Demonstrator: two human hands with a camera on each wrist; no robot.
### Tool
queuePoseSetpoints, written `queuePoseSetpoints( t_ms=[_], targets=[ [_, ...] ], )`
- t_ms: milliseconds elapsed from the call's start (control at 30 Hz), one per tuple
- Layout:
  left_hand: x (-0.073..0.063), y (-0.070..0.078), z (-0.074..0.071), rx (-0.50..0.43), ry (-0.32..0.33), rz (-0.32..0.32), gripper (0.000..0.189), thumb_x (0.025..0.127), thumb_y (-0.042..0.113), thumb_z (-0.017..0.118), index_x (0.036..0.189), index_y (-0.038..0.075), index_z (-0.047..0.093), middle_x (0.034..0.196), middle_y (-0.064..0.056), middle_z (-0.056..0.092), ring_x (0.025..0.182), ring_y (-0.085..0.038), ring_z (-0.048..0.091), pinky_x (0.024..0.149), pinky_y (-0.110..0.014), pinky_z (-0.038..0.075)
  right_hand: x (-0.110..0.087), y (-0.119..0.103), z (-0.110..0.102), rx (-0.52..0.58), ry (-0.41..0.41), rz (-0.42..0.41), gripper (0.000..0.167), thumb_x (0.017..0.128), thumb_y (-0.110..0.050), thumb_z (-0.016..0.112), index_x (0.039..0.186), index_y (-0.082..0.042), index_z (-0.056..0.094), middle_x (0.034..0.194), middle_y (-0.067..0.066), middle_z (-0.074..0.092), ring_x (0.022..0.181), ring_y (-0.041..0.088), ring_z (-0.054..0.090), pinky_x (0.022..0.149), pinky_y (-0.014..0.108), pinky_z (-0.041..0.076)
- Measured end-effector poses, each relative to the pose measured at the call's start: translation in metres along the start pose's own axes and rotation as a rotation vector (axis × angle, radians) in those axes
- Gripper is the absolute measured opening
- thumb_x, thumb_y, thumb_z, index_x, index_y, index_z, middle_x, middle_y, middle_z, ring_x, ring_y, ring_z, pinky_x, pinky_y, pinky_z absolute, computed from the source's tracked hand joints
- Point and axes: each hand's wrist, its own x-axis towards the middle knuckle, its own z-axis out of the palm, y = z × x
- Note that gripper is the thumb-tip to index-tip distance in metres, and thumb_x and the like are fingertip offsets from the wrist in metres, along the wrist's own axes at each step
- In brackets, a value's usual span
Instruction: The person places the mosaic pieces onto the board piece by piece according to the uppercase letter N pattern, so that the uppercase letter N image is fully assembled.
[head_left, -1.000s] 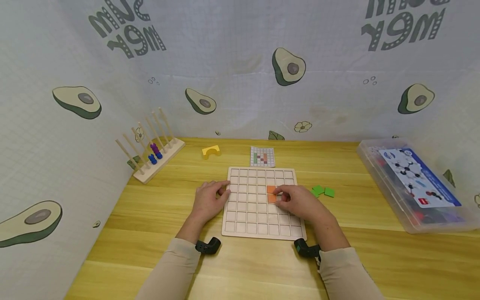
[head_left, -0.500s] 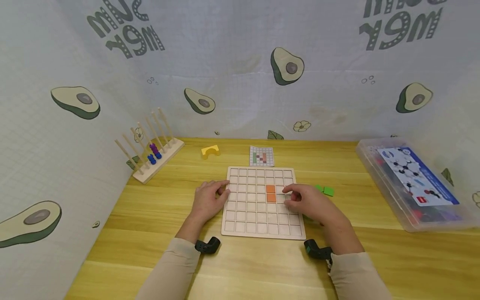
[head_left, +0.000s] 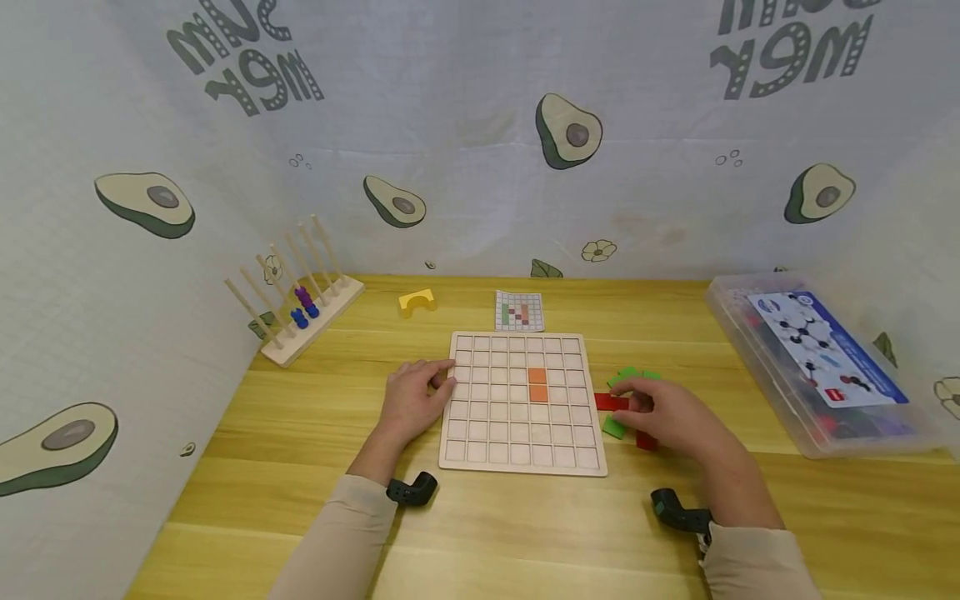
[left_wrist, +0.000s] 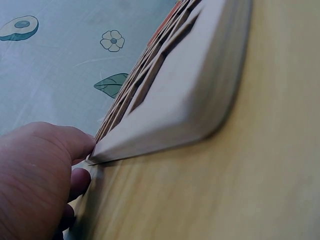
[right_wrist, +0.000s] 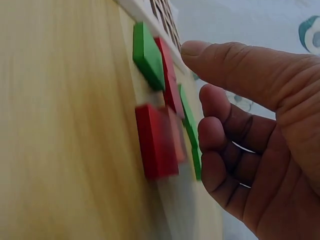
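Note:
My left hand (head_left: 411, 400) rests at the left edge of a wooden grid board (head_left: 480, 433), thumb and index finger touching its side. In the left wrist view the thumb (left_wrist: 75, 142) meets the board's edge. Two orange square tiles (head_left: 537, 385) sit in neighbouring cells, one above the other. Right of the board, my right hand (head_left: 678, 421) hovers over loose red tiles (head_left: 609, 402) and green tiles (head_left: 613, 428), partly hiding them. In the right wrist view its thumb and curved fingers are apart, with nothing between them, near a red tile (right_wrist: 156, 142).
A printed pattern card (head_left: 519, 312) lies behind the board, with a yellow arch block (head_left: 417, 302) to its left. A peg rack (head_left: 318, 321) with blue and purple pieces stands at the back left. A clear plastic box (head_left: 817, 367) occupies the right side.
My right hand has left the orange tiles and moved right to the loose tiles, uncovering red ones beside the board. The left hand stays at the board's edge. The view has shifted slightly.

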Motion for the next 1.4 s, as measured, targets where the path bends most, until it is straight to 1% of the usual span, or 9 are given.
queuePoseSetpoints(
  t_ms=[167, 300, 433, 567, 733, 867, 1000, 1100, 1400],
  targets=[
    [0.0, 0.0, 0.0, -0.004, -0.002, -0.003, 0.029, 0.097, 0.025, 0.067, 0.125, 0.017, 0.074, 0.082, 0.003, 0.065, 0.079, -0.018, 0.05, 0.08, -0.036, 0.035, -0.003, 0.013, -0.005, 0.005, 0.002, 0.055, 0.041, 0.093, -0.032, 0.075, 0.125, -0.01, 0.066, 0.093, 0.006, 0.058, 0.078, 0.019, 0.051, 0.062, 0.03, 0.042],
    [0.0, 0.0, 0.0, -0.002, -0.004, -0.003, 0.03, 0.097, 0.026, 0.067, 0.125, 0.017, 0.074, 0.082, 0.003, 0.065, 0.08, -0.018, 0.051, 0.081, -0.037, 0.036, -0.006, 0.021, -0.009, 0.011, 0.006, 0.088, 0.042, 0.092, -0.033, 0.075, 0.124, -0.008, 0.067, 0.096, 0.007, 0.059, 0.082, 0.022, 0.052, 0.066, 0.032, 0.043],
    [0.0, 0.0, 0.0, 0.001, -0.001, -0.004, 0.03, 0.097, 0.027, 0.068, 0.125, 0.017, 0.074, 0.082, 0.003, 0.065, 0.081, -0.018, 0.051, 0.08, -0.037, 0.037, -0.007, 0.027, -0.012, -0.002, 0.008, 0.085, 0.039, 0.091, -0.035, 0.076, 0.118, -0.007, 0.069, 0.095, 0.007, 0.061, 0.085, 0.022, 0.053, 0.069, 0.032, 0.044],
    [0.0, 0.0, 0.0, -0.002, 0.0, -0.009, 0.03, 0.097, 0.026, 0.068, 0.125, 0.017, 0.074, 0.082, 0.003, 0.065, 0.081, -0.018, 0.052, 0.08, -0.037, 0.036, -0.007, 0.031, -0.012, -0.012, -0.001, 0.082, 0.038, 0.091, -0.035, 0.076, 0.116, -0.007, 0.07, 0.094, 0.006, 0.06, 0.084, 0.022, 0.052, 0.069, 0.032, 0.043],
    [0.001, 0.0, 0.001, -0.004, -0.006, -0.018, 0.03, 0.097, 0.026, 0.067, 0.126, 0.017, 0.074, 0.083, 0.003, 0.066, 0.083, -0.019, 0.053, 0.08, -0.037, 0.036, -0.006, 0.035, -0.01, -0.015, 0.004, 0.102, 0.037, 0.094, -0.034, 0.073, 0.119, -0.008, 0.069, 0.096, 0.007, 0.059, 0.087, 0.023, 0.053, 0.07, 0.032, 0.042],
    [0.001, 0.0, 0.002, -0.003, -0.01, -0.022, 0.031, 0.097, 0.027, 0.067, 0.126, 0.018, 0.073, 0.083, 0.004, 0.066, 0.083, -0.019, 0.053, 0.08, -0.036, 0.035, -0.005, 0.037, -0.01, -0.028, 0.021, 0.113, 0.038, 0.095, -0.037, 0.071, 0.121, -0.008, 0.069, 0.096, 0.008, 0.059, 0.087, 0.023, 0.052, 0.071, 0.032, 0.041],
    [0.001, 0.0, 0.002, -0.003, -0.01, -0.018, 0.031, 0.097, 0.028, 0.067, 0.126, 0.018, 0.073, 0.082, 0.004, 0.065, 0.083, -0.018, 0.053, 0.079, -0.036, 0.034, -0.007, 0.04, -0.014, -0.035, 0.031, 0.107, 0.042, 0.094, -0.039, 0.072, 0.123, -0.009, 0.068, 0.096, 0.007, 0.059, 0.087, 0.023, 0.052, 0.07, 0.032, 0.04],
    [0.001, 0.0, 0.001, -0.007, -0.005, -0.012, 0.031, 0.097, 0.028, 0.067, 0.126, 0.018, 0.073, 0.082, 0.005, 0.065, 0.082, -0.018, 0.053, 0.079, -0.036, 0.035, -0.01, 0.044, -0.017, -0.03, 0.024, 0.103, 0.046, 0.093, -0.04, 0.074, 0.125, -0.009, 0.068, 0.096, 0.007, 0.059, 0.088, 0.023, 0.052, 0.071, 0.032, 0.041],
    [0.001, -0.001, 0.001, -0.006, -0.009, -0.015, 0.031, 0.097, 0.028, 0.068, 0.126, 0.018, 0.073, 0.082, 0.004, 0.065, 0.082, -0.018, 0.052, 0.079, -0.035, 0.034, -0.013, 0.051, -0.02, 0.029, -0.016, 0.097, 0.041, 0.092, -0.029, 0.075, 0.125, -0.007, 0.066, 0.095, 0.006, 0.058, 0.085, 0.022, 0.051, 0.07, 0.031, 0.041]
  ],
)
